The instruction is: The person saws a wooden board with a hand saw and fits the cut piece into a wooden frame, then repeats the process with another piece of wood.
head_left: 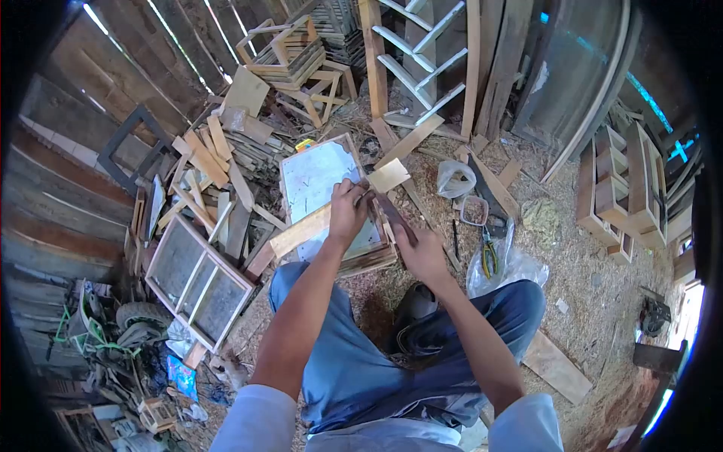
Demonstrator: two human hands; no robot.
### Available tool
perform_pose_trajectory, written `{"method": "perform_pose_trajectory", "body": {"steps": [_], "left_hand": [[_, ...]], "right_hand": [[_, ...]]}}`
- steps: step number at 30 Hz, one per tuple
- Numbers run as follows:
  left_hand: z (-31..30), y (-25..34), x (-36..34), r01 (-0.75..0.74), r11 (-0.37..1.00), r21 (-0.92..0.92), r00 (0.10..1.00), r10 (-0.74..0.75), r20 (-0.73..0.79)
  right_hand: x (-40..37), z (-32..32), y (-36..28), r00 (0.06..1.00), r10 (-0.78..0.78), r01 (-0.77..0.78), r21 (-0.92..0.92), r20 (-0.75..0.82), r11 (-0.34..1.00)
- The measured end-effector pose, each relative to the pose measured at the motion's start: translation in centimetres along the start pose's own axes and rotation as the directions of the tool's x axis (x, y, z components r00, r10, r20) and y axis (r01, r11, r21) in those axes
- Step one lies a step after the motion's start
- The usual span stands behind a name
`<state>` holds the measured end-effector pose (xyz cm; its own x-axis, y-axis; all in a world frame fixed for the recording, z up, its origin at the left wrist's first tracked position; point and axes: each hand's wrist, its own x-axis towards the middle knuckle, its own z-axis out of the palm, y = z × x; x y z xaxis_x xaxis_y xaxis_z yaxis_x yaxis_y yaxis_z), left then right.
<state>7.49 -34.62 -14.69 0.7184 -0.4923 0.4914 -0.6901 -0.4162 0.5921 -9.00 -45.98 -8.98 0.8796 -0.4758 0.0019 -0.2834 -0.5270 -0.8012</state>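
Observation:
My left hand (349, 209) presses down, fingers curled, on a flat wooden board (305, 230). The board lies slantwise across a low wooden box with a pale, scuffed top (312, 177), and its far end juts past the box. My right hand (423, 255) is closed round the near end of a long, dark, narrow tool (390, 212). The tool's far end meets the board beside my left fingers. Its exact kind is hard to make out, and the contact point is partly hidden by my left hand.
Scrap wood (207, 158) lies heaped at the left near a framed panel (199, 282). Pliers (489, 260), a plastic tub (474, 211) and a clear bag (512, 271) lie right of the box. Wooden frames (290, 60) stack behind; a loose plank (557, 365) lies on the shavings-covered floor.

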Motion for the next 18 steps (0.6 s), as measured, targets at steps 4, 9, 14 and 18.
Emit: {"method": "perform_pose_trajectory", "body": {"steps": [4, 9, 14, 18], "left_hand": [[0.2, -0.4, -0.1, 0.005, 0.999, -0.037, 1.000, -0.004, 0.014], [0.0, -0.4, 0.0, -0.023, 0.999, -0.044, 1.000, 0.024, 0.011], [-0.3, 0.2, -0.1, -0.026, 0.999, -0.039, 0.998, 0.028, 0.051], [-0.1, 0.3, -0.7, -0.053, 0.991, -0.122, 0.995, 0.063, 0.081]], "right_hand": [[-6.1, -3.4, 0.7, 0.995, 0.053, -0.055, 0.017, 0.086, 0.998], [-1.5, -0.8, 0.1, 0.983, 0.179, -0.177, -0.050, 0.049, 0.983], [1.9, 1.2, -1.1, 0.998, 0.058, -0.060, 0.074, 0.036, 0.995], [-0.6, 1.4, 0.3, 0.996, 0.084, -0.085, 0.144, 0.011, 0.986]]}}
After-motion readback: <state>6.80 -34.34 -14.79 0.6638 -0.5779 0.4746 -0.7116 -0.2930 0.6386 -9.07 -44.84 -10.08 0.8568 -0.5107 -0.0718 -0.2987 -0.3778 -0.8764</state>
